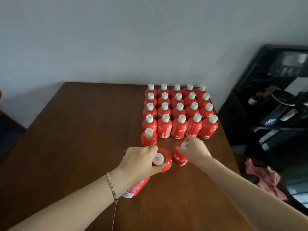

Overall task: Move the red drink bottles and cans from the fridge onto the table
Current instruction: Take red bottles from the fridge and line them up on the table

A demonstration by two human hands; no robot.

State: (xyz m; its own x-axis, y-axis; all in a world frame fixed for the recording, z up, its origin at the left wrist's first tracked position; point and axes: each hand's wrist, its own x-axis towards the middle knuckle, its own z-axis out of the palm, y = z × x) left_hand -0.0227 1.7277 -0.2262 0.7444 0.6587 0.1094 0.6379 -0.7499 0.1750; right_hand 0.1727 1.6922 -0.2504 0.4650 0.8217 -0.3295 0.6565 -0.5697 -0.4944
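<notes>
Red left bottle [166, 160], gripped by left hand [140, 161], tilts, cap toward camera; right bottle [180, 159], gripped by right hand [195, 150], upright.

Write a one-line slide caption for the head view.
The left hand grips a bottle and the right hand a second bottle, before rows of red bottles standing on the table.

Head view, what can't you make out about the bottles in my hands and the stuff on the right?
- Left-hand bottle: head view, middle hidden by the left hand; whether it touches the table is unclear.
- Right-hand bottle: head view, cap partly covered by the right hand.
- Dark shelving: head view, contents blurred, cut by the right edge.
</notes>
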